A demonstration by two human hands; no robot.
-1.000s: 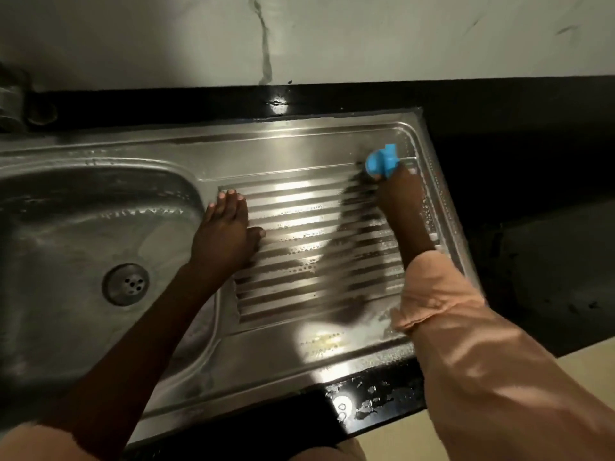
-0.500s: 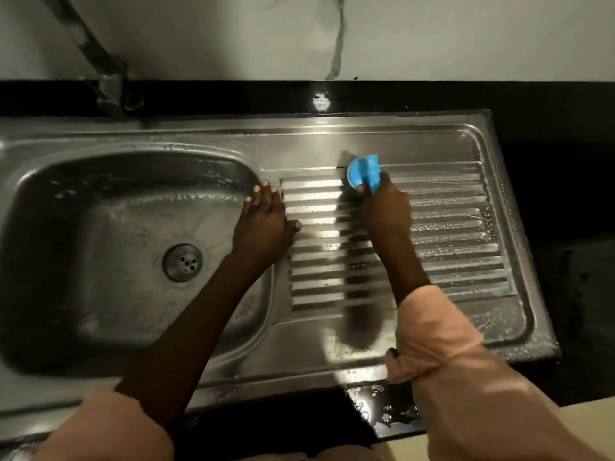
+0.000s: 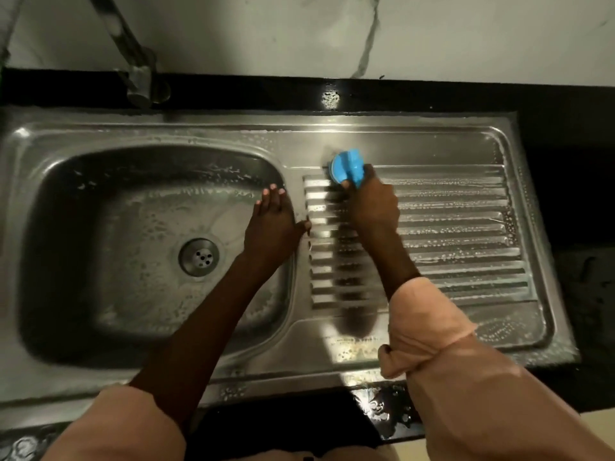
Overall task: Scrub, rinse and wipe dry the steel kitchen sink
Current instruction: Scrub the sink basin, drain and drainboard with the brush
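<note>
The steel sink [image 3: 233, 134] fills the view, with a soapy basin on the left and a ribbed drainboard [image 3: 459, 227] on the right. My right hand [image 3: 372, 204] grips a blue scrubber [image 3: 347, 168] and presses it on the far left corner of the ribs. My left hand [image 3: 273, 224] lies flat, fingers straight, on the strip between basin and drainboard. Suds and droplets cover the steel.
A round drain [image 3: 199, 257] sits in the basin floor. The tap [image 3: 133, 64] rises at the back left, against a pale marble wall. Black wet counter [image 3: 572, 261] surrounds the sink on the right and front.
My right hand has carried the blue scrubber leftward along the far edge of the ribs, from the right end toward the basin. My left hand stayed planted; the view shifted left.
</note>
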